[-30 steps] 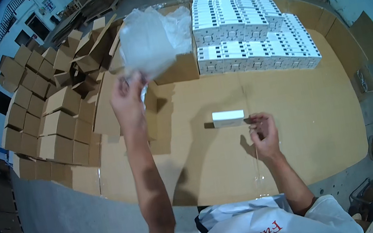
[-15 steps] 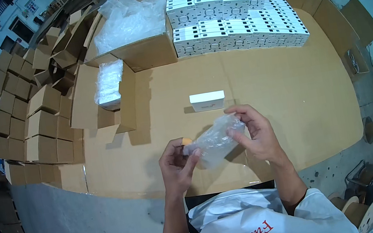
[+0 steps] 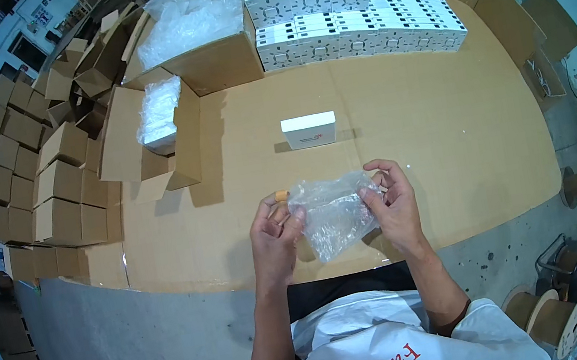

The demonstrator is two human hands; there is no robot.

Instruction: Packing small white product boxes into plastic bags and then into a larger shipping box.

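Note:
A clear plastic bag is stretched between both hands just above the near edge of the cardboard-covered table. My left hand pinches its left edge, and my right hand grips its right edge. A small white box lies flat on the cardboard a little beyond the hands, apart from them.
Rows of white boxes are stacked at the far side. An open carton of clear bags stands at the far left, with another open carton nearer. Many small brown cartons crowd the left. Cable spools sit at lower right.
My left hand reached to the far carton a second ago, then came back with a bag. Both hands now hold the bag spread wider near the table's edge.

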